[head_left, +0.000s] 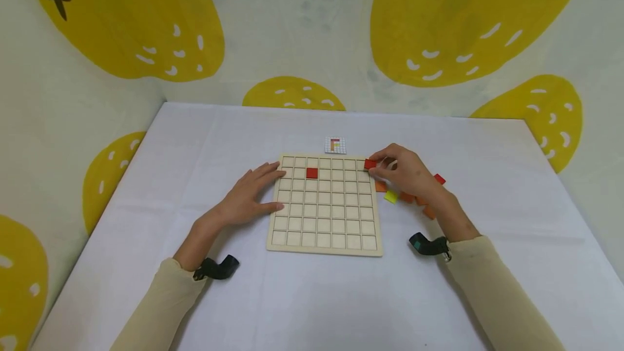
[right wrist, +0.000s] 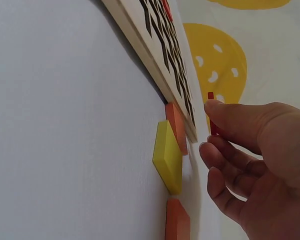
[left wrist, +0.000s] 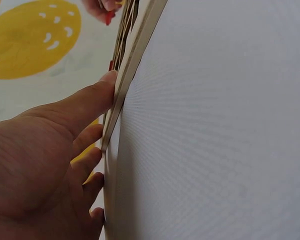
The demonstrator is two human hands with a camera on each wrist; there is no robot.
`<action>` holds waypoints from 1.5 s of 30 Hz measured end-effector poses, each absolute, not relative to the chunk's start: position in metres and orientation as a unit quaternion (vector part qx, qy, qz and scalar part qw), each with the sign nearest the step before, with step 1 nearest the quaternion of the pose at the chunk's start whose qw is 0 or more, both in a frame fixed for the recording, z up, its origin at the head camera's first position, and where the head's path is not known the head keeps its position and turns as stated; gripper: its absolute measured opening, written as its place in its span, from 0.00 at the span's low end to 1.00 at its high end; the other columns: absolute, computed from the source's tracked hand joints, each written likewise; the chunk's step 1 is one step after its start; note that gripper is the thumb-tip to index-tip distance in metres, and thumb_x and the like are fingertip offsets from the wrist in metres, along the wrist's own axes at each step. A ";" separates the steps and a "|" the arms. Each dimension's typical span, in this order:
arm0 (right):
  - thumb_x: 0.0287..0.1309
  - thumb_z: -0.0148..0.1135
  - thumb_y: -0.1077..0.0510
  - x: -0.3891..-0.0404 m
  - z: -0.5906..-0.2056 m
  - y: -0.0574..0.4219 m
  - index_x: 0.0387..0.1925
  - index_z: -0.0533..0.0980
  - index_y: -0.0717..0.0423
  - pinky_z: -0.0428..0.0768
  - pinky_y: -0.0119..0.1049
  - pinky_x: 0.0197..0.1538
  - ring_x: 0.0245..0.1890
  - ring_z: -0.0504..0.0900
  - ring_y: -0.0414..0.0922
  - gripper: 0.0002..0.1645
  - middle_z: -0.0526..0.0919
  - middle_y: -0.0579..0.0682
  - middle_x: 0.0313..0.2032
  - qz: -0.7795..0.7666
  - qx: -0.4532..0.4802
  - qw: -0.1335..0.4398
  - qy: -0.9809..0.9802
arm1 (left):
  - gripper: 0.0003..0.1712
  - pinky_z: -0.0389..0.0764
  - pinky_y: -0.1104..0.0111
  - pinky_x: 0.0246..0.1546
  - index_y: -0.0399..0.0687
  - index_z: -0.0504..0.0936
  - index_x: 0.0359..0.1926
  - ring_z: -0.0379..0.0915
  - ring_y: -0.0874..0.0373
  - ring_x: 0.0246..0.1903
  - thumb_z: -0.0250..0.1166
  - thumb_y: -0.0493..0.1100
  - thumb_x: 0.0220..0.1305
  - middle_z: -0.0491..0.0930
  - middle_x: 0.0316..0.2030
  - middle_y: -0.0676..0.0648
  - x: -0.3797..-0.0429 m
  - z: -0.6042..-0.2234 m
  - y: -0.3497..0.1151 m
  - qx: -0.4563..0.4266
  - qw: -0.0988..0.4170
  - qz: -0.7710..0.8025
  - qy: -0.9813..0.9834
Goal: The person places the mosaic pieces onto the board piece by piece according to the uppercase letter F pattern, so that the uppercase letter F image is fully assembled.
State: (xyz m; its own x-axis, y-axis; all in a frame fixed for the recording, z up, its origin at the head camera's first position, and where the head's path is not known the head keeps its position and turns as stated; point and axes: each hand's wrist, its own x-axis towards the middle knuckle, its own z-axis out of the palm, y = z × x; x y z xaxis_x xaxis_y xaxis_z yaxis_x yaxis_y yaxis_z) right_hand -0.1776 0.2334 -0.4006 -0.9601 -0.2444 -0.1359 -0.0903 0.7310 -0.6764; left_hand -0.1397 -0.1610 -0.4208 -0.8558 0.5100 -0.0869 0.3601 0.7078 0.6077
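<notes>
My right hand [head_left: 407, 172] pinches a red square tile [head_left: 370, 164] between thumb and fingers, over the far right corner of a wooden grid board [head_left: 324, 254]. In the right wrist view the pinched tile [right wrist: 211, 95] shows edge-on, raised off the table. My left hand [head_left: 251, 194] lies along the board's left edge, fingers straight and spread, thumb on the rim; the left wrist view shows the thumb [left wrist: 97, 95] against the board's side. Another red tile [head_left: 312, 173] sits in a cell of the second row from the far side.
Beside the board's right edge lie a yellow tile [head_left: 391, 196], several orange tiles [head_left: 407, 197] and a red tile [head_left: 440, 179], partly under my right arm. A small card [head_left: 335, 145] with a coloured grid pattern lies beyond the board. A white cloth [head_left: 312, 302] covers the table.
</notes>
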 end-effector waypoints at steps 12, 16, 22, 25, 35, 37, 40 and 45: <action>0.65 0.72 0.47 -0.177 -0.407 0.214 0.56 0.84 0.47 0.80 0.35 0.47 0.46 0.79 0.49 0.20 0.81 0.50 0.48 -0.376 -0.100 0.126 0.913 | 0.44 0.44 0.37 0.82 0.45 0.66 0.78 0.43 0.38 0.83 0.72 0.50 0.66 0.54 0.82 0.40 -0.139 -0.419 -0.160 0.239 0.127 0.301 0.915; 0.65 0.73 0.48 -0.178 -0.407 0.205 0.55 0.84 0.48 0.79 0.35 0.44 0.45 0.78 0.48 0.20 0.81 0.49 0.47 -0.375 -0.108 0.117 0.913 | 0.44 0.44 0.37 0.82 0.45 0.66 0.78 0.43 0.38 0.83 0.72 0.50 0.66 0.54 0.82 0.40 -0.139 -0.419 -0.160 0.239 0.124 0.299 0.916; 0.64 0.73 0.50 -0.177 -0.408 0.192 0.54 0.85 0.51 0.79 0.38 0.46 0.44 0.78 0.48 0.19 0.82 0.50 0.44 -0.376 -0.123 0.107 0.912 | 0.44 0.44 0.37 0.82 0.46 0.66 0.78 0.43 0.38 0.83 0.72 0.51 0.66 0.54 0.82 0.41 -0.139 -0.420 -0.160 0.240 0.123 0.301 0.915; 0.63 0.74 0.50 -0.177 -0.409 0.186 0.53 0.85 0.51 0.80 0.40 0.49 0.44 0.79 0.48 0.18 0.82 0.49 0.44 -0.377 -0.133 0.101 0.911 | 0.44 0.43 0.38 0.82 0.46 0.66 0.78 0.43 0.38 0.83 0.72 0.50 0.67 0.54 0.82 0.41 -0.140 -0.420 -0.160 0.240 0.123 0.302 0.915; 0.63 0.74 0.51 -0.177 -0.406 0.173 0.51 0.85 0.51 0.77 0.36 0.43 0.44 0.77 0.47 0.17 0.83 0.49 0.45 -0.381 -0.144 0.104 0.908 | 0.43 0.43 0.38 0.82 0.47 0.66 0.78 0.43 0.38 0.83 0.72 0.51 0.66 0.54 0.82 0.41 -0.139 -0.422 -0.161 0.237 0.122 0.305 0.914; 0.63 0.74 0.52 -0.176 -0.405 0.170 0.51 0.85 0.52 0.77 0.37 0.44 0.44 0.77 0.47 0.17 0.83 0.50 0.46 -0.380 -0.148 0.107 0.907 | 0.43 0.43 0.38 0.82 0.47 0.66 0.78 0.43 0.38 0.83 0.72 0.51 0.66 0.54 0.82 0.41 -0.139 -0.423 -0.161 0.237 0.122 0.306 0.914; 0.63 0.74 0.52 -0.177 -0.403 0.167 0.51 0.85 0.52 0.78 0.38 0.45 0.44 0.77 0.48 0.17 0.83 0.50 0.46 -0.379 -0.152 0.112 0.906 | 0.43 0.43 0.38 0.82 0.47 0.66 0.78 0.43 0.39 0.83 0.72 0.50 0.66 0.54 0.82 0.41 -0.138 -0.423 -0.161 0.236 0.122 0.307 0.914; 0.64 0.73 0.52 -0.179 -0.404 0.162 0.53 0.85 0.52 0.77 0.38 0.46 0.45 0.76 0.47 0.17 0.82 0.50 0.46 -0.371 -0.154 0.121 0.908 | 0.43 0.42 0.38 0.82 0.47 0.66 0.78 0.43 0.39 0.83 0.72 0.51 0.66 0.54 0.82 0.41 -0.138 -0.424 -0.162 0.235 0.122 0.310 0.913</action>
